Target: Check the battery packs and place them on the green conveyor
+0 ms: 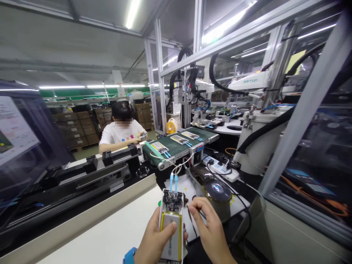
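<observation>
My left hand [152, 234] grips an open power bank [167, 244], its thumb across the silver battery cell with yellow edges. A black circuit board [172, 201] shows at the upper end of the case. Two blue cable plugs [173, 182] sit at that end, with white cables running off toward the conveyor. Just right of the case, my right hand [210, 223] is closed, thumb against forefinger. A thin dark strip [193, 222] hangs by its fingertips; whether the fingers hold it is unclear.
Ahead, a green conveyor belt [176, 147] carries several open power banks with blue plugs. A white work surface [110, 227] lies at left. To the right stand a dome-topped device [217, 190], a power strip [221, 168] and a metal frame post [297, 106]. Another person [122, 132] works beyond the conveyor.
</observation>
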Demonstrator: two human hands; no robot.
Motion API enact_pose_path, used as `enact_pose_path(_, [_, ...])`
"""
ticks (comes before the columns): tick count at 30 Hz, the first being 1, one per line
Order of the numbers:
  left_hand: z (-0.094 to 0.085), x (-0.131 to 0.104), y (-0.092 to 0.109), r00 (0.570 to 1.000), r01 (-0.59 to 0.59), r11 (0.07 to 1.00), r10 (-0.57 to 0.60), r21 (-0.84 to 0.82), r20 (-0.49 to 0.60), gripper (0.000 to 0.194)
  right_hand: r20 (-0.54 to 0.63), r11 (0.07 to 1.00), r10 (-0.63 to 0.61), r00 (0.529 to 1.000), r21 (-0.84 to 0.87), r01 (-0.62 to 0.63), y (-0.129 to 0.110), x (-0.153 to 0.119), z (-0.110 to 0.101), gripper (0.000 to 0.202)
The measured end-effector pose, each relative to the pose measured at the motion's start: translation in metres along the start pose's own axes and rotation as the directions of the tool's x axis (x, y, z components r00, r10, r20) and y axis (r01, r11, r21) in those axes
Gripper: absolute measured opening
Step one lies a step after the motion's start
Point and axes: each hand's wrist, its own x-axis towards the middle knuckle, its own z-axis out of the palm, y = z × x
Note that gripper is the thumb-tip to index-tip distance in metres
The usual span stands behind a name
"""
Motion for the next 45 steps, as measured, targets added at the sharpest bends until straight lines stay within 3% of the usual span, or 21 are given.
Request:
enact_pose_path(4, [0.001,-0.001,0.000,1.000,0.010,0.997,-0.009,-0.070,0.013,0.056,-0.047,0.997,0.027,0.999,0.072,-0.023,0.004,-0.008,0.002,0.006])
enact_pose_path(8, [-0.001,-0.002,-0.003,1.000,-0.011,0.997,0.013,-0.075,0.020,0.055,0.127,0.980,0.086,0.988,0.167,-0.107,0.008,-0.007,0.005,0.015])
enact_pose_path(11, [-0.002,-0.003,-0.004,0.999,0.012,0.998,-0.010,-0.054,0.044,0.058,0.170,0.968,0.118,0.978,0.200,-0.151,0.012,-0.003,0.005,0.009])
enact_pose_path(16, [-0.002,-0.003,-0.003,0.997,0.049,0.998,-0.048,-0.025,0.062,0.066,0.170,0.978,0.068,0.983,0.185,-0.100,0.010,0.000,0.002,0.008])
enact_pose_path(19, [-0.001,-0.004,-0.002,0.998,0.046,0.999,-0.045,-0.014,0.054,0.061,0.203,0.988,0.053,0.978,0.131,-0.080,0.004,-0.003,0.002,0.009])
enact_pose_path(22, [-0.002,-0.002,-0.004,0.997,0.027,0.999,-0.026,-0.018,0.070,0.049,0.215,0.998,-0.016,0.976,0.065,0.002,0.001,-0.009,0.002,0.011])
enact_pose_path(25, [-0.003,-0.001,-0.005,0.997,-0.004,1.000,0.005,-0.011,0.081,0.041,0.172,0.976,-0.189,0.967,-0.071,0.204,-0.002,-0.013,0.000,0.013])
enact_pose_path(30, [-0.001,-0.003,-0.001,0.992,-0.104,0.992,0.097,0.078,0.086,0.043,0.242,0.819,-0.373,0.896,-0.368,0.441,-0.012,-0.011,-0.007,0.013])
enact_pose_path(34, [0.001,-0.004,-0.001,0.994,-0.073,0.996,0.069,0.045,0.083,0.037,0.287,0.762,-0.415,0.863,-0.409,0.502,-0.017,-0.009,-0.012,0.013])
enact_pose_path(37, [0.000,-0.002,-0.006,0.996,-0.025,1.000,0.025,0.005,0.089,0.031,0.279,0.887,-0.318,0.906,-0.250,0.388,-0.015,-0.008,-0.012,0.014])
enact_pose_path(40, [-0.002,-0.002,-0.009,0.996,0.021,0.999,-0.018,-0.028,0.085,0.028,0.308,0.999,-0.054,0.950,0.016,0.052,-0.010,-0.011,-0.007,0.014])
enact_pose_path(42, [-0.002,-0.003,-0.009,0.996,0.042,0.999,-0.040,-0.025,0.079,0.027,0.328,0.977,0.112,0.938,0.137,-0.164,-0.007,-0.015,-0.001,0.015])
enact_pose_path(45, [-0.001,-0.005,-0.007,0.996,0.056,0.998,-0.055,-0.011,0.067,0.028,0.327,0.882,0.269,0.906,0.293,-0.368,-0.004,-0.021,0.010,0.020])
